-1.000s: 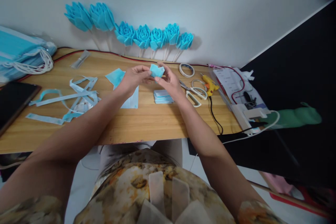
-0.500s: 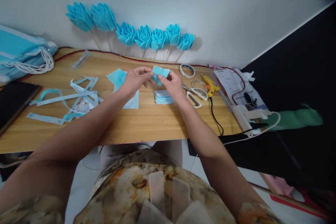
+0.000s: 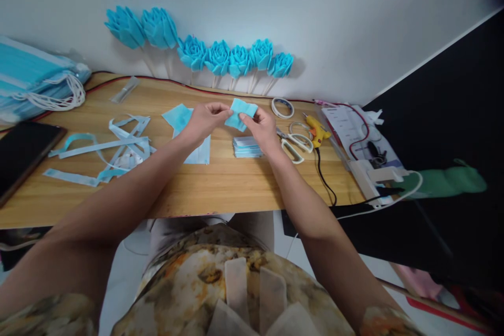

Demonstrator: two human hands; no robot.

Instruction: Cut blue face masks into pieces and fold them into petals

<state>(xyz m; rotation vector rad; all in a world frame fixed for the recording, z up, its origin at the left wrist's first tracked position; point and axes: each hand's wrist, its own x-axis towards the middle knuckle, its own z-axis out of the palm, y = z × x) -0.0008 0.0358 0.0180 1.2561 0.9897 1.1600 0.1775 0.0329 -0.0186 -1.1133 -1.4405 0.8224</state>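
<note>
Between my hands, above the wooden table [image 3: 236,184], is a small blue piece of mask fabric [image 3: 241,110]. My left hand [image 3: 208,119] pinches its left edge with thumb and fingertips. My right hand [image 3: 263,125] grips the right side, thumb lying on top. Just below my right hand lies a stack of folded pale blue pieces [image 3: 246,148]. Larger blue fabric pieces [image 3: 178,116] lie under and beside my left hand, partly covered by it. White-handled scissors [image 3: 301,142] rest right of my right hand, their blades partly hidden.
Several blue fabric flowers [image 3: 218,58] on sticks lean along the wall. Left are cut strips [image 3: 104,147], a phone [image 3: 27,152] and bagged masks [image 3: 35,79]. Right are a tape roll [image 3: 282,108], a yellow glue gun [image 3: 318,130] with its cord, and a power strip [image 3: 364,181].
The blue fabric piece is opened out flatter, with its lower left part now spread. My left fingers have shifted slightly along its edge. The whole view has moved a little.
</note>
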